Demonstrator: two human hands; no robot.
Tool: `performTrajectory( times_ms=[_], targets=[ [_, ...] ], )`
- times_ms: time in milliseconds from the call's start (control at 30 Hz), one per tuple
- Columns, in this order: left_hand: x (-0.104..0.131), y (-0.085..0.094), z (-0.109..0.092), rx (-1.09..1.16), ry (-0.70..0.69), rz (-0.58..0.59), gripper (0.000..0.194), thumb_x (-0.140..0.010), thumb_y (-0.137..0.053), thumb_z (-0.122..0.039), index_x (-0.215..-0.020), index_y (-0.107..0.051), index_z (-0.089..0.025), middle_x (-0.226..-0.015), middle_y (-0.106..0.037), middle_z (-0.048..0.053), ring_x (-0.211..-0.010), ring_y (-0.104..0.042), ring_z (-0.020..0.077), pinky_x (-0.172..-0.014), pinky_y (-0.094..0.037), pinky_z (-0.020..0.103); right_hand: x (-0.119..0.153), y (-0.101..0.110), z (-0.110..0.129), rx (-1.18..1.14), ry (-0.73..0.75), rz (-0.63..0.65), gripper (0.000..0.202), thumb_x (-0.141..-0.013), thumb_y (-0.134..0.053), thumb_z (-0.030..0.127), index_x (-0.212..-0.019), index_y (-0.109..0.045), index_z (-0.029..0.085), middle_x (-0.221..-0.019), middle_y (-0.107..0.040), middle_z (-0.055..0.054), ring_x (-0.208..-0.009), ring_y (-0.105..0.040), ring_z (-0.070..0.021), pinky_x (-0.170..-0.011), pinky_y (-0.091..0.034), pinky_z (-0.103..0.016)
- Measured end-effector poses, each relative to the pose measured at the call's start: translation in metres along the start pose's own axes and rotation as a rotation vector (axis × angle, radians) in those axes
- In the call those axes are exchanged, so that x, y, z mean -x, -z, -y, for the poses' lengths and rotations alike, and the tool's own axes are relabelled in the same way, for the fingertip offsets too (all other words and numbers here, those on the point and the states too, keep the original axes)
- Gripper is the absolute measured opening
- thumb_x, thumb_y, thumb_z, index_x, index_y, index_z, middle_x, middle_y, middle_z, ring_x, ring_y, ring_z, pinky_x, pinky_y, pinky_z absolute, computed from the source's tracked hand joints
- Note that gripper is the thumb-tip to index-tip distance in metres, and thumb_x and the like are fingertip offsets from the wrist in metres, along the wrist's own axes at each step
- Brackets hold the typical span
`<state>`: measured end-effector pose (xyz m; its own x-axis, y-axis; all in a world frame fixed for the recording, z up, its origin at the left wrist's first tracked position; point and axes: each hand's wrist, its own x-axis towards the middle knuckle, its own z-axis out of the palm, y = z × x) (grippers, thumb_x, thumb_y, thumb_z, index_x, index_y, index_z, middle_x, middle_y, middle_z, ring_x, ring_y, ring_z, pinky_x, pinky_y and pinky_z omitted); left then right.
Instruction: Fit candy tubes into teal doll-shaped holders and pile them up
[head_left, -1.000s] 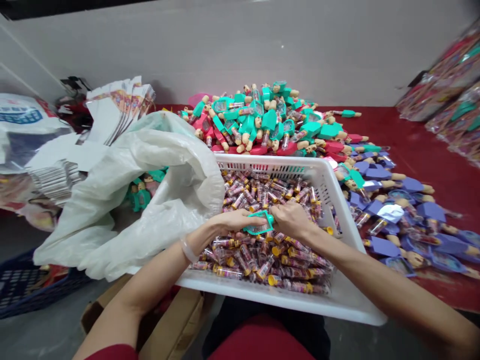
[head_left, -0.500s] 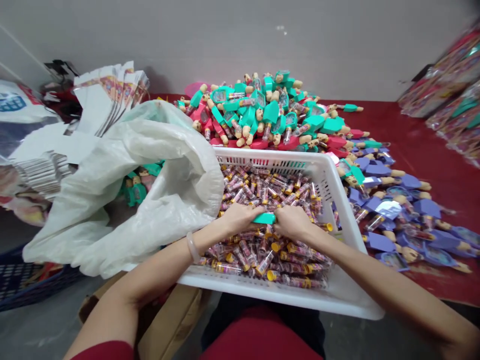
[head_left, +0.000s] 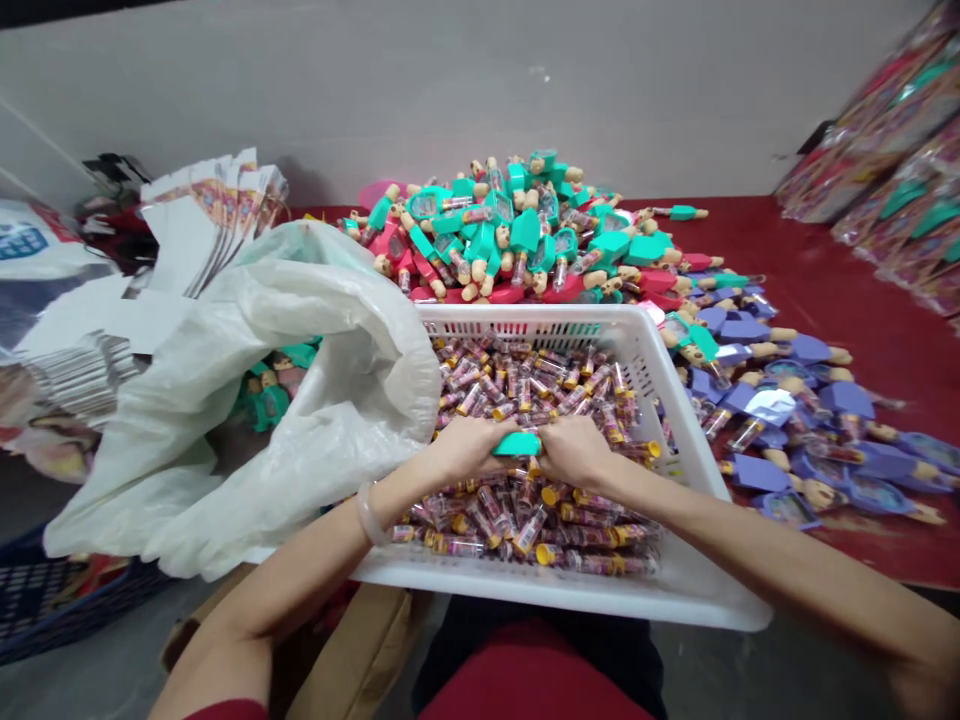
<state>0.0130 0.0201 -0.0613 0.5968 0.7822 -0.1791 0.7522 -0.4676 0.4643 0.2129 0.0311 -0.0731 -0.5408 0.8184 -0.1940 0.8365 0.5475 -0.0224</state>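
Observation:
Both hands meet over a white plastic basket (head_left: pixel 697 480) full of small clear tubes with yellow caps (head_left: pixel 532 530). Between them shows the turquoise plastic body of a small toy (head_left: pixel 517 444). My left hand (head_left: pixel 469 447) is closed on its left end, and a pale bangle (head_left: pixel 371 513) circles that wrist. My right hand (head_left: pixel 576 450) is closed on the other end. The fingers cover most of the toy, so its ends are hidden.
Behind the basket lies a heap of turquoise and red toys (head_left: pixel 525 235) with beige ends. Purple toys (head_left: pixel 780 410) spread over the red table (head_left: pixel 750 225). A whitish sack (head_left: pixel 292 320) slumps at left, near stacked printed cards (head_left: pixel 199 225). Bagged toys (head_left: pixel 885 170) stand at right.
The view has shifted slightly. Both hands stay closed around the turquoise toy over the basket, with little change in their hold.

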Motion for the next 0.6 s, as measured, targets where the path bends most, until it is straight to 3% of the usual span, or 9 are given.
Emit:
performTrajectory(
  times_ms=[100,200,267,367,433,533,600],
  targets=[
    [-0.001,-0.002,0.000,-0.380,-0.095,-0.053,0.044,-0.088,-0.058,-0.039,-0.130,-0.055,-0.027,-0.098,-0.068,0.009,-0.085,-0.067,0.0238,-0.070,-0.046,0.028,-0.003,-0.002,0.001,-0.133,-0.133,0.148,0.026,-0.076,-0.055,0.031,-0.085,-0.073,0.015,-0.080,-0.072,-0.014,-0.068,-0.065,-0.0245,-0.057,-0.038,-0.029],
    [-0.005,-0.001,0.006,-0.431,-0.127,-0.112,0.044,-0.088,-0.054,-0.024,-0.131,-0.053,-0.031,-0.102,-0.067,0.008,-0.088,-0.066,0.0229,-0.069,-0.044,0.027,-0.014,0.000,-0.005,-0.329,-0.129,0.293,0.022,-0.076,-0.056,0.032,-0.080,-0.070,0.016,-0.074,-0.070,-0.008,-0.062,-0.062,-0.0196,-0.052,-0.034,-0.025],
    [-0.007,0.000,0.013,-0.294,-0.054,-0.104,0.039,-0.085,-0.058,-0.029,-0.125,-0.057,-0.029,-0.099,-0.068,0.006,-0.086,-0.065,0.0230,-0.067,-0.042,0.026,-0.018,0.003,-0.010,-0.373,-0.050,0.265,0.019,-0.076,-0.058,0.032,-0.083,-0.069,0.017,-0.074,-0.069,-0.005,-0.064,-0.062,-0.0185,-0.054,-0.035,-0.024],
    [-0.007,0.004,0.024,0.143,0.056,0.015,0.035,-0.078,-0.066,-0.045,-0.103,-0.064,-0.021,-0.086,-0.067,0.001,-0.077,-0.061,0.0192,-0.064,-0.040,0.023,-0.016,0.006,-0.016,-0.278,0.104,0.016,0.023,-0.078,-0.061,0.030,-0.097,-0.067,0.017,-0.087,-0.070,-0.007,-0.083,-0.063,-0.0215,-0.067,-0.040,-0.026],
    [-0.006,0.007,0.029,0.413,0.062,0.104,0.035,-0.076,-0.068,-0.048,-0.090,-0.063,-0.017,-0.076,-0.062,-0.002,-0.070,-0.056,0.0146,-0.062,-0.039,0.021,-0.011,0.006,-0.019,-0.260,0.197,-0.088,0.027,-0.085,-0.058,0.030,-0.107,-0.064,0.016,-0.098,-0.070,-0.010,-0.091,-0.062,-0.0221,-0.074,-0.041,-0.027],
    [-0.001,0.013,0.026,0.579,0.057,0.118,0.035,-0.072,-0.072,-0.046,-0.085,-0.061,-0.015,-0.071,-0.056,-0.004,-0.065,-0.049,0.0113,-0.061,-0.036,0.020,-0.002,0.008,-0.022,-0.334,0.263,-0.118,0.029,-0.091,-0.053,0.033,-0.115,-0.061,0.017,-0.104,-0.069,-0.010,-0.089,-0.064,-0.0208,-0.075,-0.043,-0.028],
    [0.003,0.019,0.017,0.631,0.065,0.070,0.037,-0.071,-0.073,-0.046,-0.089,-0.062,-0.015,-0.073,-0.056,-0.003,-0.065,-0.048,0.0109,-0.061,-0.035,0.021,0.003,0.014,-0.023,-0.447,0.266,-0.144,0.029,-0.093,-0.052,0.036,-0.111,-0.062,0.017,-0.097,-0.070,-0.008,-0.081,-0.063,-0.0193,-0.071,-0.043,-0.028]
  ],
)
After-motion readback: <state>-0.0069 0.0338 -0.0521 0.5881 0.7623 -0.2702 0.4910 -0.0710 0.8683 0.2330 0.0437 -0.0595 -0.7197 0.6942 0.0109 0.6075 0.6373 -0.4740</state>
